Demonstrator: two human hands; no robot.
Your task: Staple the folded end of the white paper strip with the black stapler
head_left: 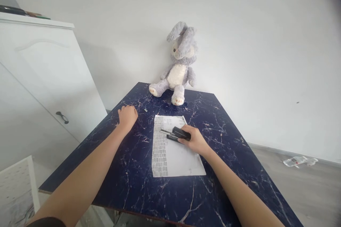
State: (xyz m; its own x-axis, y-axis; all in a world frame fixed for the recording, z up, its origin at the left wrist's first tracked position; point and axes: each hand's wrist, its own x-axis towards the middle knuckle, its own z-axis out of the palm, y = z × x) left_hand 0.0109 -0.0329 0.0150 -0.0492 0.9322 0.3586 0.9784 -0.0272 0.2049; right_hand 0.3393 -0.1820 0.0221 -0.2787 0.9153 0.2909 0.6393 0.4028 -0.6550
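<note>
My right hand (194, 138) is closed round the rear of a black stapler (181, 133), above a sheet of paper. The stapler's jaws are spread, and its thin metal magazine points left between the black top and base. Faint printed blocks run down the left side of the paper (183, 163), which lies on the dark blue marbled table. Left of the sheet, my left hand (128, 117) rests near the table's left edge with its fingers curled in. What those fingers hold, if anything, is hidden. A tiny pale scrap (145, 110) lies just right of that hand.
A grey plush rabbit (177, 74) sits at the table's (138, 184) far end against the white wall. On the left stands a white cabinet (39, 67) with a dark handle. Clear plastic packaging (295, 161) lies on the floor at right.
</note>
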